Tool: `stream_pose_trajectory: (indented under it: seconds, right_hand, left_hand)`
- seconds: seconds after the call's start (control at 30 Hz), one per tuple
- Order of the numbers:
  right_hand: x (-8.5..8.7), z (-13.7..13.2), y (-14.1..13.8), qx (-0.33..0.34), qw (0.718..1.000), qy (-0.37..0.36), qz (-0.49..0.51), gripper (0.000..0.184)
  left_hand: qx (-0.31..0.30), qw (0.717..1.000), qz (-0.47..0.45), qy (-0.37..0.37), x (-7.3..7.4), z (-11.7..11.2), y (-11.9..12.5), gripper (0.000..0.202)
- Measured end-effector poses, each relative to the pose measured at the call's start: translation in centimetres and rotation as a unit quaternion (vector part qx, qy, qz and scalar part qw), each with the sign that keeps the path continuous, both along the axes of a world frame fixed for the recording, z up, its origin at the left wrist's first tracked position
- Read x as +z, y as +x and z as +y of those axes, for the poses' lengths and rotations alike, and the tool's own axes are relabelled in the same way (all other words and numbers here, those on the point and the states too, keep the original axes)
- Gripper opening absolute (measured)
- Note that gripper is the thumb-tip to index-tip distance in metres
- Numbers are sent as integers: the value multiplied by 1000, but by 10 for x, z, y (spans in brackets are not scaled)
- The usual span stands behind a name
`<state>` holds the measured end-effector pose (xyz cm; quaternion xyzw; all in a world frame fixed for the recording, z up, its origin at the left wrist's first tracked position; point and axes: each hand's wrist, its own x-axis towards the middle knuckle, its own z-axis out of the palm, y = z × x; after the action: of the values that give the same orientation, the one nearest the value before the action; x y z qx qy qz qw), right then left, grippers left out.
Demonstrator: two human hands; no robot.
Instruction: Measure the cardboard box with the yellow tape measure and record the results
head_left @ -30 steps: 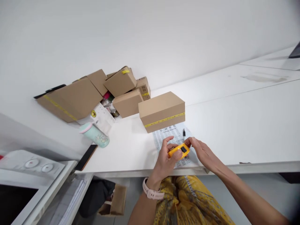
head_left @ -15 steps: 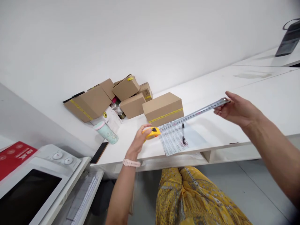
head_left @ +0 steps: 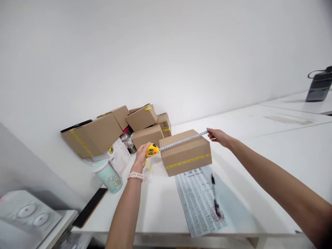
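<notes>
My left hand (head_left: 141, 155) is closed round a yellow tape measure (head_left: 152, 150), just off the left end of a cardboard box (head_left: 186, 154). The blade (head_left: 183, 140) stretches across the top of the box, numbers facing up. At its far end, past the box's right edge, my right hand (head_left: 217, 136) pinches the blade tip. Yellow tape runs along the box's front side. A yellow strap dangles beneath the tape measure's case. In front of the box lies a printed sheet (head_left: 197, 204) with a black pen (head_left: 215, 195) on it.
Several cardboard boxes (head_left: 142, 117) are piled against the wall at the left. Near them stand a mint tumbler (head_left: 110, 178) and a dark flat object (head_left: 90, 207) by the table's left edge. A dark water bottle (head_left: 319, 86) stands far right; a white appliance (head_left: 28, 218) is lower left.
Both hands have moved to the box, and the blade now lies across its top rather than in front of it. Less blade is out. The view has come closer to the table.
</notes>
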<state>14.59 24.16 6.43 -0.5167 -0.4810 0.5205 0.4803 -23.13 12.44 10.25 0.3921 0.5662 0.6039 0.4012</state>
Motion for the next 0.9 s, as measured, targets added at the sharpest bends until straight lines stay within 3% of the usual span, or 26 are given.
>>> stream_pose_trajectory:
  seconds: [0.13, 0.3, 0.6, 0.9]
  right_hand:
    - [-13, 32, -7, 11, 997, -6, -75, 30]
    - [-20, 33, -15, 53, 990, 20, -126, 41]
    - [-12, 16, -18, 152, 979, 43, -131, 54]
    - [-7, 21, -20, 119, 976, 51, -178, 42]
  left_hand:
    - [8, 1000, 8, -26, -1, 27, -12, 36]
    - [1, 998, 26, -53, -10, 43, -20, 36]
    - [-18, 993, 83, -81, -14, 50, -15, 35]
    - [-9, 988, 123, -96, -10, 46, -14, 36]
